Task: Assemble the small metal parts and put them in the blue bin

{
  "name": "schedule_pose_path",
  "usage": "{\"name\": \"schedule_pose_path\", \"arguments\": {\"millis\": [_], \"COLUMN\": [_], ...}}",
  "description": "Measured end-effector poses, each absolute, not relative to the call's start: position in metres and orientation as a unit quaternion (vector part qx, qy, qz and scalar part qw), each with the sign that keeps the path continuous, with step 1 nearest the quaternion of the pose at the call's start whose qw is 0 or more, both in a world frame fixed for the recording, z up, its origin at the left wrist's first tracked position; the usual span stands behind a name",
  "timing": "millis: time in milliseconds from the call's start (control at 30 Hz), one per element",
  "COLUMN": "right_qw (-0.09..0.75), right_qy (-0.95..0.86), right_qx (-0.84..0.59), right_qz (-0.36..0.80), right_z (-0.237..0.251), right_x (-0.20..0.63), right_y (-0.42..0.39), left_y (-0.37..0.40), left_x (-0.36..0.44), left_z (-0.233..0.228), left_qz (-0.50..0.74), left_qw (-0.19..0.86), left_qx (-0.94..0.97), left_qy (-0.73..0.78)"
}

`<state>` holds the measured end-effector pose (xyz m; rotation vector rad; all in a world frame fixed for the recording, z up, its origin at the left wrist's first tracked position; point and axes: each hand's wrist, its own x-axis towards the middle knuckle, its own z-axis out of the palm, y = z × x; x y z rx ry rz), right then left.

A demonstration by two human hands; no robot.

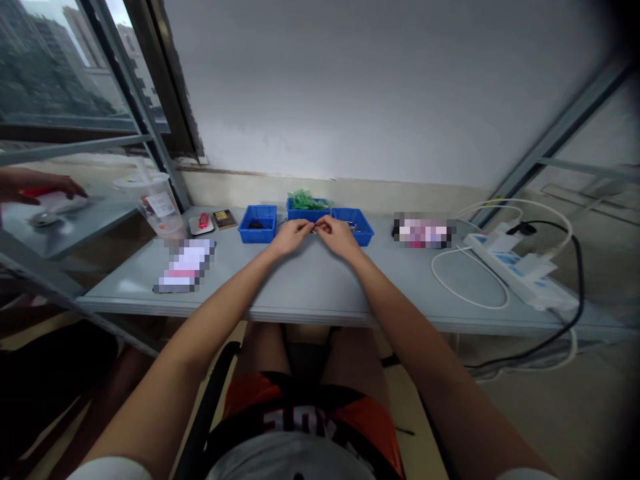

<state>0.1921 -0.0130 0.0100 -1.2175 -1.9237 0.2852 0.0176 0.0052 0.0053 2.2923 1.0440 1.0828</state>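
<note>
The left hand [293, 234] and the right hand [336, 232] meet fingertip to fingertip over the grey table [310, 287], both pinched closed on a small part [315, 229], too tiny to identify. Just behind them stand three blue trays [258, 224]; the middle one holds green pieces [306, 199].

Three blue bins [258, 224], green parts [306, 200], white cable [470, 280], grey table [310, 287].

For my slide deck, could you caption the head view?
Both hands, left hand and right hand, pinch a small part before three blue bins.
</note>
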Motion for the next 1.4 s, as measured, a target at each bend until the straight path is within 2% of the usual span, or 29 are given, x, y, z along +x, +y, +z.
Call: {"name": "schedule_pose_path", "arguments": {"millis": [300, 633, 1067, 1400], "right_qw": [0.402, 0.409, 0.36, 0.365], "right_qy": [-0.788, -0.779, -0.794, -0.794], "right_qx": [-0.457, -0.462, -0.463, -0.468], "right_qz": [0.096, 0.111, 0.16, 0.132], "right_z": [0.0082, 0.0128, 0.0113, 0.0143], "right_x": [0.1904, 0.1936, 0.1957, 0.1964], "right_y": [-0.0118, -0.0137, -0.0142, -0.0159], "left_y": [0.0076, 0.0094, 0.0094, 0.0071], "left_x": [0.0154, 0.0124, 0.0108, 0.0131], "left_z": [0.006, 0.0024, 0.006, 0.01], "left_qz": [0.392, 0.334, 0.429, 0.435], "left_qw": [0.257, 0.154, 0.152, 0.147], "left_qx": [0.805, 0.856, 0.809, 0.819], "left_qy": [0.363, 0.362, 0.372, 0.345]}}
